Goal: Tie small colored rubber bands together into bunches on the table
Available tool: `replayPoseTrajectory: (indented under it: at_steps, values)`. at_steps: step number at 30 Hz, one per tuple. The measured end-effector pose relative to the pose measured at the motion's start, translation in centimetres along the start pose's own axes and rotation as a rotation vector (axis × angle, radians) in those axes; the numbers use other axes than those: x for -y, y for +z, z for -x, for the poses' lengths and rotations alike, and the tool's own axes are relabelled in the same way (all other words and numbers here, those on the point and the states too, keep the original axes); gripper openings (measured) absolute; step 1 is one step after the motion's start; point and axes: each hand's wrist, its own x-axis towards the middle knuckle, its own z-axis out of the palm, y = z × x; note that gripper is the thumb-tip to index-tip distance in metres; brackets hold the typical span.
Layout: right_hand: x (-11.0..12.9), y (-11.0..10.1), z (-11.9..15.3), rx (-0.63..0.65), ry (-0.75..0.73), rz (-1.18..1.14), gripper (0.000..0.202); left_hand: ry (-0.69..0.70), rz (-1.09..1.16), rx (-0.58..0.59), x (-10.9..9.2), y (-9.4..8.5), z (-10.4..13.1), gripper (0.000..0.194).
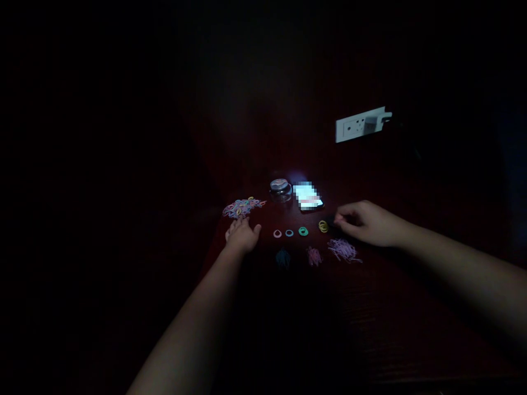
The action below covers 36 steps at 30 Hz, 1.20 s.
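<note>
My left hand (242,236) lies on the dark red table with its fingers spread, just in front of a heap of mixed-colour elastic bands (244,207). My right hand (364,222) is closed in a pinch beside a small stack of yellow bands (323,226); whatever its fingertips hold is too dark to make out. Between the hands lie a pink band ring (277,233), a blue band ring (289,233) and a green band cluster (303,231). Nearer to me are piles of dark teal bands (282,258), pink bands (314,256) and purple bands (345,250).
A round clear jar with a patterned lid (280,189) stands behind the bands. Beside it lies a phone with a bright, blurred screen (307,196). On the wall at the right is a white socket panel (358,126) with a plug in it. The surroundings are very dark.
</note>
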Motion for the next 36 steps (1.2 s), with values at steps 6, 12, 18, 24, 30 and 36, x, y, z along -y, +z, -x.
replayPoseTrajectory:
  at_steps: [6,12,18,24,30,36]
  values:
    - [0.8,0.5,0.0,-0.040,0.014,-0.018,0.028,-0.027,0.034,-0.036,0.7,0.3,-0.3,0.067]
    - [1.3,1.1,-0.1,-0.100,-0.015,-0.031,0.030,-0.091,0.062,-0.172,0.8,0.3,-0.4,0.051]
    - [1.3,1.5,-0.1,-0.161,-0.033,-0.011,0.029,-0.085,-0.006,-0.218,0.3,0.5,-1.9,0.059]
    - [0.9,1.2,-0.2,-0.177,-0.013,-0.042,0.028,-0.036,0.081,-0.179,1.0,0.7,-5.2,0.048]
    - [1.1,1.2,-0.2,-0.165,-0.039,-0.015,0.029,-0.001,0.151,-0.255,1.7,0.5,-6.6,0.040]
    - [1.3,1.1,-0.2,-0.157,-0.058,-0.008,0.029,0.079,0.224,-0.323,1.5,0.4,-5.9,0.024]
